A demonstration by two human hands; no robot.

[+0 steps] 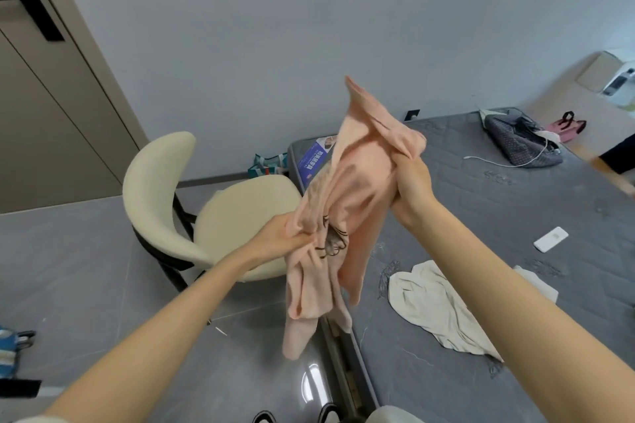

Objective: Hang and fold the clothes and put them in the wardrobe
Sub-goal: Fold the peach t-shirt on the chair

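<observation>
Over bed [515,216] edge: your left grip [275,240] at 8 o'clock, right grip [412,182] at 2, both clenched on shirt [360,175].

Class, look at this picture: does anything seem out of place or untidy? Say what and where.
A cream garment lies crumpled on the bare grey mattress, near a loose white phone. The pink top hangs bunched and twisted between the left hand and the right hand.

Cream chair [240,209] beside grey mattress [498,216]; on it white phone [550,239] (face down, perhaps), dark bag [522,141], white cable [494,162].
</observation>
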